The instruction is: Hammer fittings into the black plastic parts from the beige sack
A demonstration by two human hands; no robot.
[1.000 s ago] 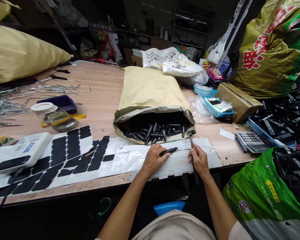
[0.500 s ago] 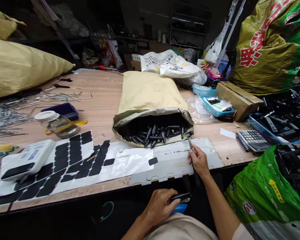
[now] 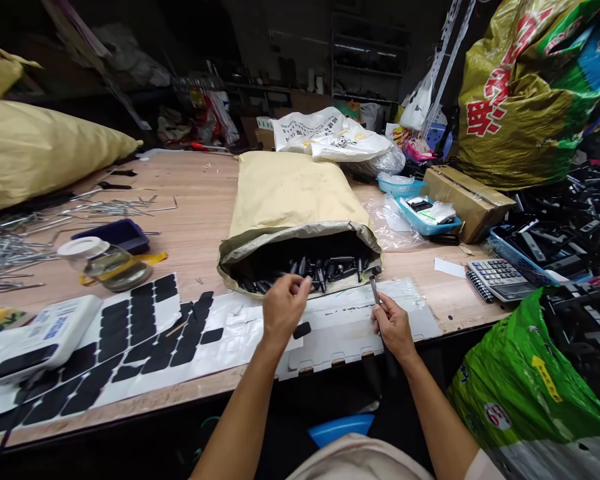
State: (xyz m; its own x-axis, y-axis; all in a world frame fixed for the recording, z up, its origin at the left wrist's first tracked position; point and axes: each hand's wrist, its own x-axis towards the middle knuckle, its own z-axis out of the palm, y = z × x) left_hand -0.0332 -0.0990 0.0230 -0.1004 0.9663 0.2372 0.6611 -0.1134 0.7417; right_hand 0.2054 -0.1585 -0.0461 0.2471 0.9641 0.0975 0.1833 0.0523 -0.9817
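My left fingers (image 3: 300,285) are loosely curled and holding nothing, hovering at the mouth of the open paper sack (image 3: 293,200), just above the black plastic handles (image 3: 325,270) piled inside. The left hand (image 3: 283,308) hangs over the white sheet (image 3: 345,320) on the wooden table (image 3: 200,213), and a single black foam pad (image 3: 302,330) lies on that sheet just beside it. Far to the left I see the sheet of black foam pads (image 3: 145,327), a white scale (image 3: 40,337) and a glass jar (image 3: 105,263). To the right, my right hand (image 3: 393,327) pinches a thin metal tool (image 3: 374,291), its tip pointing toward the sack's opening. Beyond it sits a calculator (image 3: 497,277).
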